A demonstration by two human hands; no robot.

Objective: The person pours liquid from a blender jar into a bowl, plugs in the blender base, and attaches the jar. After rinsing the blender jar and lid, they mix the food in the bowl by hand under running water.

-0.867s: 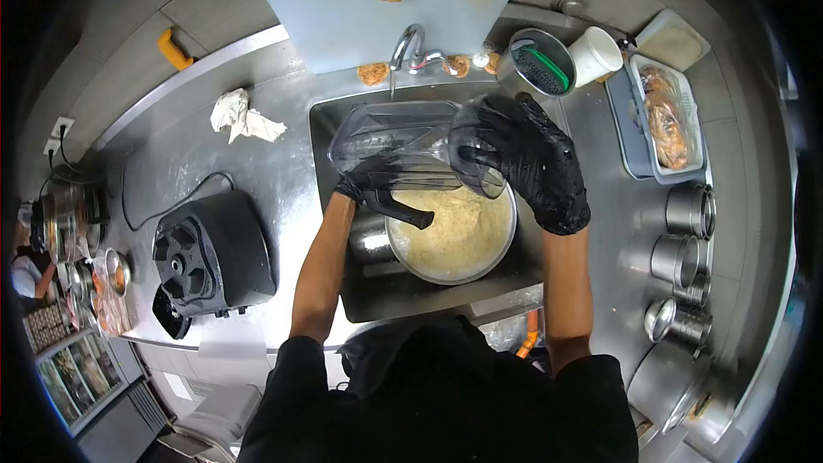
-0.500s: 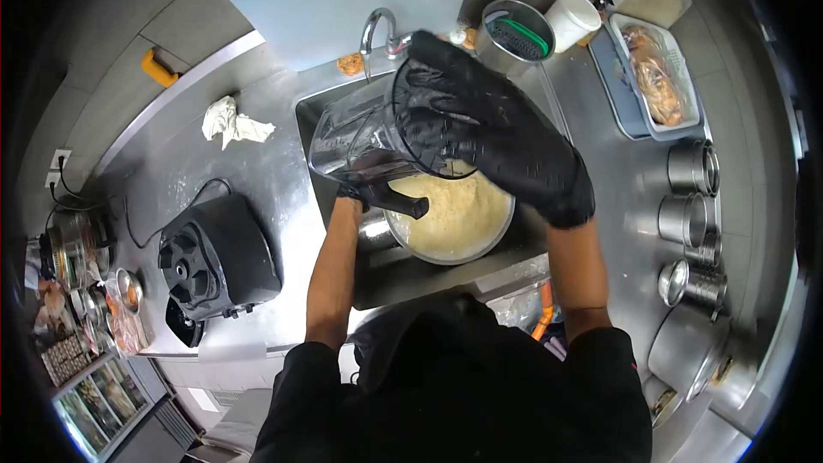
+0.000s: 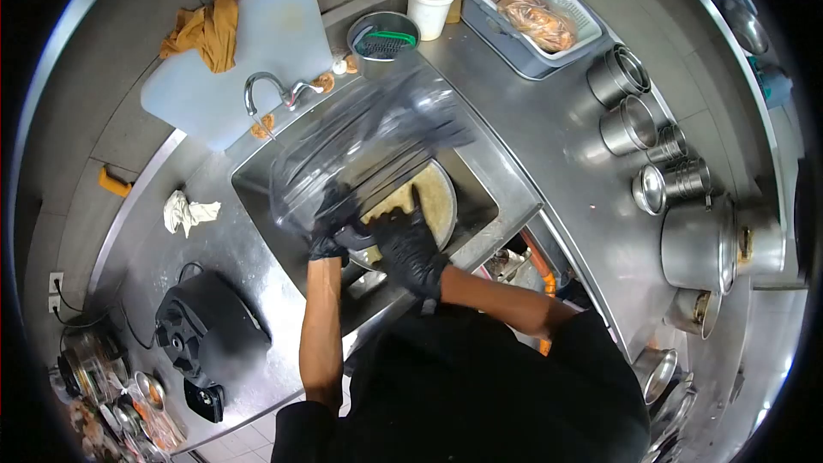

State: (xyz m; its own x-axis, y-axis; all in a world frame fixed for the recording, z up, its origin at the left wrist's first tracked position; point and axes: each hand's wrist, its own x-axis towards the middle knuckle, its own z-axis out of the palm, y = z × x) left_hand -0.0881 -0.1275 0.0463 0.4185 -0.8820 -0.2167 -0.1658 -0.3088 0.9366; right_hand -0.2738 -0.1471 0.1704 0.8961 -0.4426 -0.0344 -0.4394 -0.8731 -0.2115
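Sink point(image 3: 477, 210) beneath, left hand point(image 3: 333, 221) grips the jug point(image 3: 373, 133), likely stiff, slippery, best held by its handle point(image 3: 351, 238); right hand point(image 3: 407, 244) spreads its fingers.

No text, label, brand, number or sign can be read. The clear jug point(image 3: 343, 150) is blurred, and any print on it, the white tub point(image 3: 430, 10) or the pump bottle point(image 3: 453, 2) is illegible.

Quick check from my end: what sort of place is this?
Probably a commercial kitchen: a long steel counter with a deep sink set into it, a large metal pot among several others, and a big cutting board behind the tap.
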